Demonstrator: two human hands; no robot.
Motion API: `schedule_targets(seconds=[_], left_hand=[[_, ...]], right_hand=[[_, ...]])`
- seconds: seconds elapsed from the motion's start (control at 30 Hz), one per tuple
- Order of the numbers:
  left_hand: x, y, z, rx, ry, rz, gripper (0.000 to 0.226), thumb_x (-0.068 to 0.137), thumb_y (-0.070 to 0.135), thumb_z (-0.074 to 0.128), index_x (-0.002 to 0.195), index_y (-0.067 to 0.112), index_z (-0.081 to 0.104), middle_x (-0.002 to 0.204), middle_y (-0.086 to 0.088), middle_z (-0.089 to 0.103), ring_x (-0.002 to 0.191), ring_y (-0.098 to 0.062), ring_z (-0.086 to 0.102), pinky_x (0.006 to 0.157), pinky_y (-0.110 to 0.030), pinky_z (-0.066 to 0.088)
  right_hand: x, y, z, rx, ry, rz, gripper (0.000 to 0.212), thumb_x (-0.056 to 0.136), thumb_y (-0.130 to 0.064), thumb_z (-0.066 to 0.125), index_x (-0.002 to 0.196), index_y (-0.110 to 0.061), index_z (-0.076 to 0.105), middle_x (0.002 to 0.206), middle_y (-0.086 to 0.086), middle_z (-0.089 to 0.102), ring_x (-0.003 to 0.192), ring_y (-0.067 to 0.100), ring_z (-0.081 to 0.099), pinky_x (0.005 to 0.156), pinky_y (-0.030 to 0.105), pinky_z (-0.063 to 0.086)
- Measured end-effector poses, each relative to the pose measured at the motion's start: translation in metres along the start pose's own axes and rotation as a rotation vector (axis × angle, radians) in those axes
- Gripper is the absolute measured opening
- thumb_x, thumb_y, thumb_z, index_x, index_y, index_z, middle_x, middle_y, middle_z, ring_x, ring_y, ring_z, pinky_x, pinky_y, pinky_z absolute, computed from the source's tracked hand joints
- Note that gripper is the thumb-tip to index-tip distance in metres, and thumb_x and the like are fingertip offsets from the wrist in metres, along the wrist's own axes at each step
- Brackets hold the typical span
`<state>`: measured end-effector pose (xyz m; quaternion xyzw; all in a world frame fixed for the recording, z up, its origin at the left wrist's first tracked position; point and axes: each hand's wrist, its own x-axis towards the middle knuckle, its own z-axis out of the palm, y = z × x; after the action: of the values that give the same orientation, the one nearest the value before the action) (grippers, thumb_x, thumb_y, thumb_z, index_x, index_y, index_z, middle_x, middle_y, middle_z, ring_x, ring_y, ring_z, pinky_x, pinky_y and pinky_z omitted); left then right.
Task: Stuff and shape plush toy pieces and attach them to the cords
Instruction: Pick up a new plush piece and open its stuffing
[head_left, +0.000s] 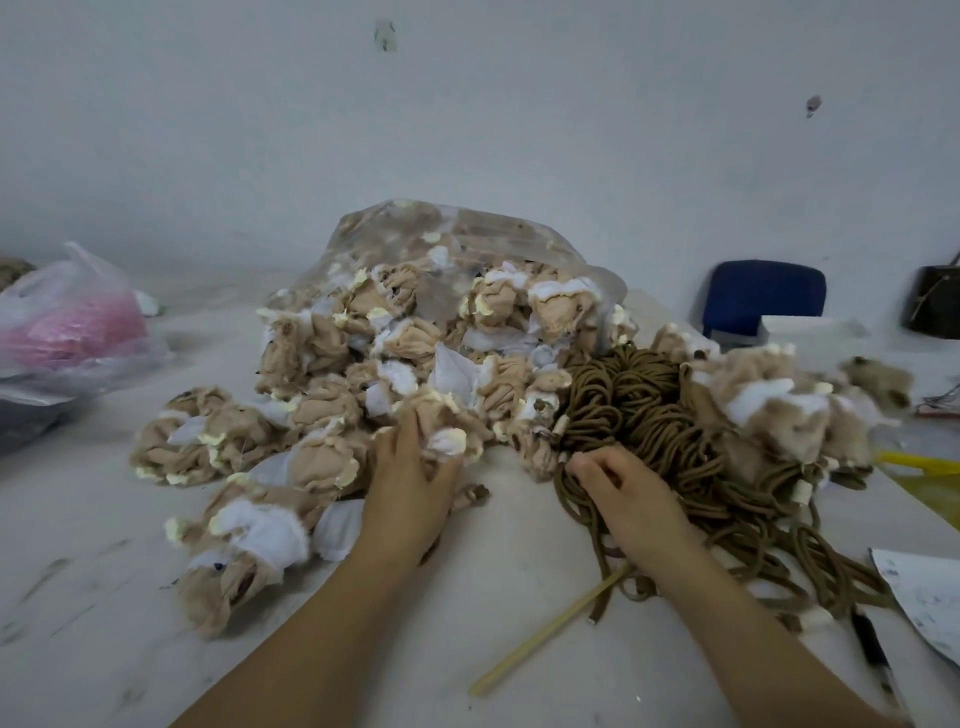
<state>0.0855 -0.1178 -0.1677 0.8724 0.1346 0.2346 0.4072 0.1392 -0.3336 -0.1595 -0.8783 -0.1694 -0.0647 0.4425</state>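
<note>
A heap of tan and white plush toy pieces (332, 395) spills from a clear plastic bag (467, 234) onto the white table (104, 623). My left hand (410, 488) reaches into the heap's front edge, its fingers curled round one plush piece (441, 431) with a white tuft. To the right lies a tangle of brown cords (644, 415). My right hand (618, 493) rests at the tangle's near left side, fingers curled on a cord. More finished-looking plush pieces (769, 410) lie beyond the cords at the right.
A thin wooden stick (545, 634) lies on the table between my forearms. A black pen (872, 654) and a sheet of paper (924, 592) sit at the right edge. A plastic bag with pink contents (67, 322) stands far left, a blue chair (763, 296) behind right.
</note>
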Motion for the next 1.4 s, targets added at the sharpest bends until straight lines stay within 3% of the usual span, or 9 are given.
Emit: schedule_targets(seconds=[0.13, 0.23, 0.4, 0.57, 0.7, 0.93, 1.13, 1.27, 1.4], left_hand=[[0.005, -0.007, 0.009, 0.012, 0.002, -0.003, 0.031, 0.095, 0.027, 0.059, 0.120, 0.008, 0.058, 0.110, -0.010, 0.055, 0.109, -0.032, 0.052, 0.076, -0.033, 0.039], [0.004, -0.007, 0.008, -0.089, 0.131, 0.036, 0.009, 0.095, 0.021, 0.059, 0.091, 0.014, 0.055, 0.089, 0.002, 0.049, 0.087, -0.023, 0.052, 0.063, -0.024, 0.036], [-0.004, 0.014, 0.001, -0.187, 0.250, 0.301, 0.013, 0.095, 0.017, 0.059, 0.086, 0.016, 0.050, 0.091, 0.002, 0.046, 0.083, -0.013, 0.048, 0.069, -0.021, 0.039], [-0.024, 0.034, 0.009, -0.190, -0.051, 0.595, 0.015, 0.091, 0.029, 0.057, 0.095, 0.017, 0.066, 0.109, 0.009, 0.050, 0.107, 0.010, 0.046, 0.087, -0.002, 0.033], [-0.028, 0.034, 0.008, -0.261, -0.180, 0.518, 0.025, 0.094, 0.034, 0.058, 0.105, 0.016, 0.073, 0.115, 0.013, 0.059, 0.112, 0.003, 0.054, 0.093, -0.010, 0.039], [-0.025, 0.034, 0.009, -0.244, -0.250, 0.389, 0.062, 0.086, 0.029, 0.076, 0.138, 0.040, 0.043, 0.139, 0.023, 0.040, 0.129, 0.010, 0.037, 0.103, -0.017, 0.038], [-0.024, 0.032, 0.012, -0.343, -0.079, 0.380, 0.010, 0.094, 0.027, 0.064, 0.105, 0.027, 0.063, 0.106, 0.009, 0.061, 0.099, 0.002, 0.057, 0.081, -0.013, 0.044], [-0.022, 0.032, 0.013, -0.566, -0.099, 0.174, 0.024, 0.088, 0.049, 0.058, 0.095, 0.033, 0.075, 0.099, 0.007, 0.073, 0.097, -0.011, 0.069, 0.084, -0.031, 0.055], [-0.016, 0.030, 0.010, -0.848, -0.086, -0.043, 0.048, 0.103, 0.012, 0.047, 0.066, 0.023, 0.076, 0.080, -0.001, 0.076, 0.077, -0.015, 0.073, 0.068, -0.024, 0.058]], right_hand=[[0.000, 0.001, 0.005, -0.090, -0.038, -0.094, 0.020, 0.096, -0.036, 0.051, 0.081, -0.026, 0.062, 0.091, -0.010, 0.053, 0.084, -0.006, 0.050, 0.068, 0.007, 0.035], [-0.003, -0.001, 0.006, -0.135, -0.036, -0.129, 0.020, 0.096, -0.037, 0.051, 0.085, -0.025, 0.062, 0.091, -0.010, 0.052, 0.085, -0.004, 0.049, 0.068, 0.006, 0.035], [-0.009, -0.015, 0.005, -0.006, -0.022, -0.218, 0.030, 0.090, -0.059, 0.042, 0.101, -0.038, 0.060, 0.099, -0.020, 0.058, 0.095, -0.007, 0.051, 0.075, 0.010, 0.041], [-0.015, -0.023, 0.010, 0.421, -0.176, -0.117, 0.042, 0.077, -0.072, 0.053, 0.103, -0.040, 0.059, 0.100, -0.020, 0.067, 0.095, -0.003, 0.062, 0.082, 0.020, 0.050], [-0.007, -0.017, 0.002, 0.454, -0.037, -0.024, 0.022, 0.090, -0.036, 0.061, 0.071, -0.034, 0.051, 0.065, -0.009, 0.054, 0.060, 0.005, 0.051, 0.053, 0.022, 0.044], [-0.007, -0.025, 0.001, 0.749, -0.103, -0.009, 0.019, 0.084, -0.039, 0.064, 0.091, -0.022, 0.060, 0.095, 0.019, 0.065, 0.085, 0.029, 0.063, 0.081, 0.052, 0.052], [-0.011, -0.027, 0.007, 0.715, -0.137, -0.049, 0.048, 0.076, -0.059, 0.065, 0.085, -0.014, 0.051, 0.080, 0.007, 0.060, 0.072, 0.020, 0.058, 0.059, 0.031, 0.052], [-0.012, -0.028, 0.010, 0.736, -0.128, -0.064, 0.046, 0.076, -0.061, 0.060, 0.092, -0.018, 0.059, 0.080, -0.001, 0.066, 0.072, 0.013, 0.062, 0.063, 0.027, 0.052], [-0.015, -0.029, 0.009, 0.541, -0.099, -0.122, 0.046, 0.071, -0.062, 0.058, 0.112, -0.041, 0.053, 0.109, -0.017, 0.060, 0.092, -0.001, 0.059, 0.070, 0.017, 0.051]])
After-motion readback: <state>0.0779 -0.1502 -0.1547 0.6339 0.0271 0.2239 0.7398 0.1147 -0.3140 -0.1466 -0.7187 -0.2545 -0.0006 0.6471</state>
